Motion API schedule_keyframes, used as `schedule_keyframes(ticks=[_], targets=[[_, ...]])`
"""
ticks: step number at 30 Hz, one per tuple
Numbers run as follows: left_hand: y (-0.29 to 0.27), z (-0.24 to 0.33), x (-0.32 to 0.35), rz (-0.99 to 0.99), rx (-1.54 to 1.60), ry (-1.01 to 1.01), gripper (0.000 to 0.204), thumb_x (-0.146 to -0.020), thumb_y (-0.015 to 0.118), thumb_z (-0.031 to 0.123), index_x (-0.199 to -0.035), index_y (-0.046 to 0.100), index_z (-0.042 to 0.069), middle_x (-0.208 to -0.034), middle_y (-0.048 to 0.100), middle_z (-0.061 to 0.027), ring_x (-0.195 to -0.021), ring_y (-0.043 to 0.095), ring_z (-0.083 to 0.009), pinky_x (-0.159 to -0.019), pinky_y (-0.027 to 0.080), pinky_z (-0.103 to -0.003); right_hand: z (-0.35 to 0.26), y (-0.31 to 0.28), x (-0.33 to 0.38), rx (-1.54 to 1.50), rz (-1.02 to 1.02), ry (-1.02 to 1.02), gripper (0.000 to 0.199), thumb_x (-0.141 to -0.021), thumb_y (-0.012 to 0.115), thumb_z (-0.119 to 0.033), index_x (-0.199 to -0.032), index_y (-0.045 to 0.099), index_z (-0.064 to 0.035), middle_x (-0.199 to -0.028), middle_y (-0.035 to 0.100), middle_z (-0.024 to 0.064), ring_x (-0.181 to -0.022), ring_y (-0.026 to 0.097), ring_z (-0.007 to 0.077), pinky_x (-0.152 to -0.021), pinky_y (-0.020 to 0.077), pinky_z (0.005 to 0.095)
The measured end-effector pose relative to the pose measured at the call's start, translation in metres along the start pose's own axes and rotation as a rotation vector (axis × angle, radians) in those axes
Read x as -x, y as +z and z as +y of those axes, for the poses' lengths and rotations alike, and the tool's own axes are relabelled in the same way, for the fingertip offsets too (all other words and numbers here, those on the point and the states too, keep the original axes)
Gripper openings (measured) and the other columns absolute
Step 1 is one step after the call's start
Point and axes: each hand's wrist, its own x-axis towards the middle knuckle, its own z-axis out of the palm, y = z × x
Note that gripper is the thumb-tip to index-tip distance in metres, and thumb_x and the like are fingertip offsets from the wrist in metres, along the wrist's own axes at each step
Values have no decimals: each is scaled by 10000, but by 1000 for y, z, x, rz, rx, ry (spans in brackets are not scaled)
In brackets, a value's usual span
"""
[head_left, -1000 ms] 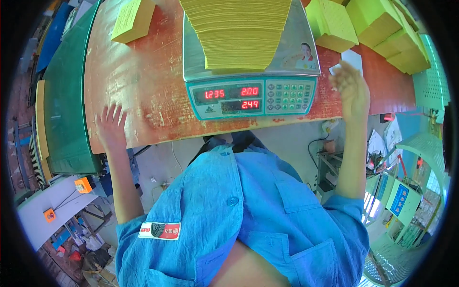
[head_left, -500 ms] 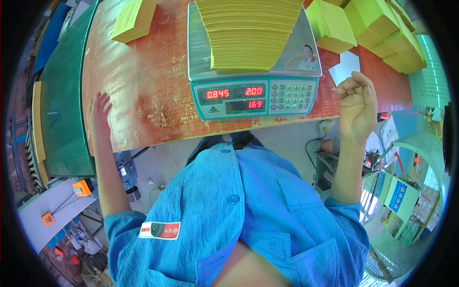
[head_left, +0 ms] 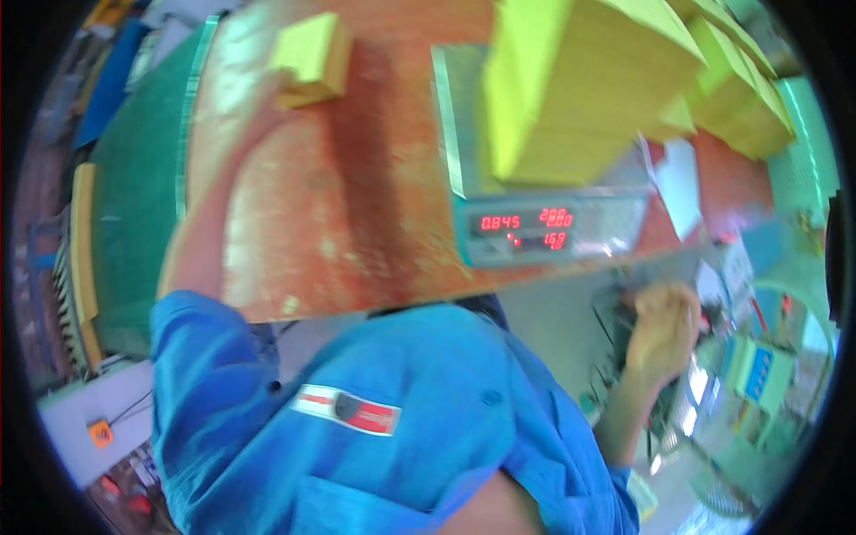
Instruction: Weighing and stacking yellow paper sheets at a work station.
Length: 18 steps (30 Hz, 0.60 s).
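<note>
My left arm stretches across the red worktable (head_left: 357,241) to a small yellow paper stack (head_left: 314,58) at the far left. My left hand (head_left: 278,89) is at the stack's near left side and seems to touch it; motion blur hides how the fingers lie. My right hand (head_left: 664,316) hangs off the table's front edge at the right, its fingers curled in, with nothing visible in them. Between the hands stands a teal electronic scale (head_left: 473,241) with lit red digits. A tall yellow paper stack (head_left: 571,98) rests on its metal pan, tilted in view.
More yellow stacks (head_left: 736,85) sit at the far right of the table. A white piece of paper (head_left: 680,187) lies by the scale's right side. A green-covered surface (head_left: 134,196) borders the table on the left. Machinery (head_left: 758,370) stands at the lower right.
My left hand has moved forward to the small yellow stack. My right hand has dropped back below the table edge. The whole view has shifted, so the scale appears farther right.
</note>
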Motion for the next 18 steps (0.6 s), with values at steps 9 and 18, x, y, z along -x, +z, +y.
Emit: schedule_keyframes(ticks=[9,18], targets=[[7,-30,3,79,-101,20,503,-721,758,221,-1161,603,34,-1247,558,-142,-1123,538,-337,-938,446,-414,43,68,39,-32,-67,100,308,-931,463,-226,-1015,535,62,-833,557,160,-734,558,235,-650,494,357],[7,-39,-10,-18,-70,74,239,-817,655,177,-1016,604,53,-1035,633,-105,-961,610,-301,-803,497,-410,57,110,44,-93,-120,163,283,-919,501,-184,-1022,567,71,-812,603,165,-732,598,243,-671,516,373]])
